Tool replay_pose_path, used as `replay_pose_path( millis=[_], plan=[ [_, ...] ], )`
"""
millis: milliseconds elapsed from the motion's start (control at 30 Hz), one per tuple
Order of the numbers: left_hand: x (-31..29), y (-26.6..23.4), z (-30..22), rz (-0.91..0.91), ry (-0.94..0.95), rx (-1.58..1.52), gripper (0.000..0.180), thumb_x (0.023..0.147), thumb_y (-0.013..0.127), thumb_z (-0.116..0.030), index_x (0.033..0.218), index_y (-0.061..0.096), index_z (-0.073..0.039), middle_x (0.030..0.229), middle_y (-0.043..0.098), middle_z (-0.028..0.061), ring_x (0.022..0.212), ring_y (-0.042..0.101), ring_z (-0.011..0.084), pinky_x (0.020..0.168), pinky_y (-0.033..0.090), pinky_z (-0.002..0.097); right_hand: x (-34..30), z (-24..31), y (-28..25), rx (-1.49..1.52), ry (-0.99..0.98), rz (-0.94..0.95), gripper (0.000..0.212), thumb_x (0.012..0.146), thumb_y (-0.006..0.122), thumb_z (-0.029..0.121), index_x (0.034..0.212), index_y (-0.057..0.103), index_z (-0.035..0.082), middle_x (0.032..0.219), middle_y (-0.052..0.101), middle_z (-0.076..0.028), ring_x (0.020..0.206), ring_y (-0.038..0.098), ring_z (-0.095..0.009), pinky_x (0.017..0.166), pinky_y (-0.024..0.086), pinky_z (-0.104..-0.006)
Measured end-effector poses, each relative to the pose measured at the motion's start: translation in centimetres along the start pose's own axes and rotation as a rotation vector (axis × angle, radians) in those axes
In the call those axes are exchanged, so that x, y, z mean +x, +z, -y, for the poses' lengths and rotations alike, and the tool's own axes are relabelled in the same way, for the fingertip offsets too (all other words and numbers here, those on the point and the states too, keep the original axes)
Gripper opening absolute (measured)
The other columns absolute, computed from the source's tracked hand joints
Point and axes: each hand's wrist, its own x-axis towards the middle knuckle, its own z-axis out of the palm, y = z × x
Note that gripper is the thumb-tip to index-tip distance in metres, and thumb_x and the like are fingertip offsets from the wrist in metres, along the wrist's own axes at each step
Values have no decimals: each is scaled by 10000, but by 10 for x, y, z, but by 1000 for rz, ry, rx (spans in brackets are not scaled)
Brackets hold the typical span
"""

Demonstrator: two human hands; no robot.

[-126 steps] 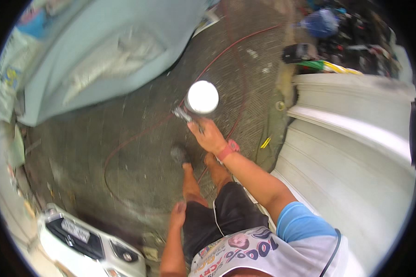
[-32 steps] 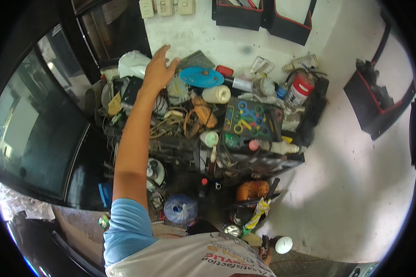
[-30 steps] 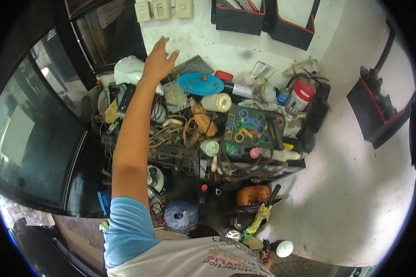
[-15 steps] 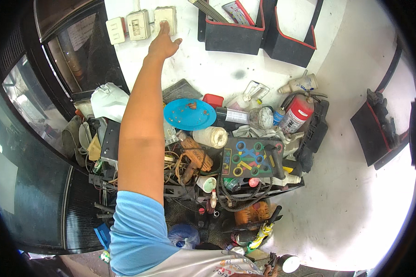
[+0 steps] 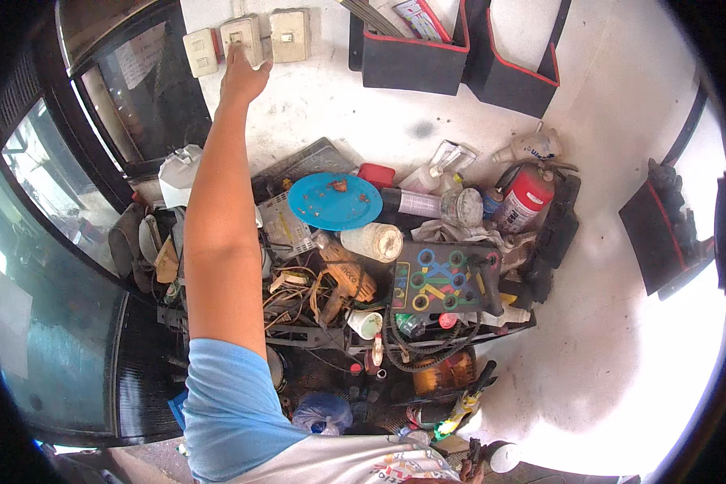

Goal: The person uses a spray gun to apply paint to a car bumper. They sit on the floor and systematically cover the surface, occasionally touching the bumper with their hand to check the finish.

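My left arm, in a light blue sleeve, reaches up to the wall. At its end my left hand (image 5: 244,79) has its fingers stretched upward and the thumb out to the right, holding nothing. The fingertips are at the lower part of the middle wall switch (image 5: 240,32), touching it or very close. Just right of the hand is a square wall switch (image 5: 289,36) with a small central rocker. On the left sits another switch plate (image 5: 202,52). All are aged cream plastic. My right hand is out of view.
Below is a cluttered shelf with a blue plate (image 5: 335,211), an orange power tool (image 5: 347,274), a cloudy jar (image 5: 371,242), a red fire extinguisher (image 5: 527,198) and a dark panel with coloured rings (image 5: 440,278). Black red-edged holders (image 5: 415,64) hang on the wall. Dark-framed glass (image 5: 48,298) stands left.
My left hand has moved left, from the right-hand switch to the middle one, uncovering the right-hand switch. The wall now looks dimmer and pinker.
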Motion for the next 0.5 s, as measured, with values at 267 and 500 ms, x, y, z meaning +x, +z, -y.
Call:
replay_pose_path(
  millis=[267,500],
  plan=[
    [0,16,-10,-37,-10,25,1040,984,776,-463,1709,264,80,1787,295,294,1634,367,433,1309,373,498,-26,0,2,10,10,-68,551,1092,679,422,1455,649,8,1281,741,-290,1150,715,-426,954,567,-501],
    [54,14,28,-9,242,-63,907,1022,758,-451,1694,328,-19,1686,385,288,1557,423,408,1281,386,527,-83,17,-3,14,0,-25,555,1084,683,446,1426,669,9,1297,735,-294,1177,703,-458,991,563,-529]
  ],
)
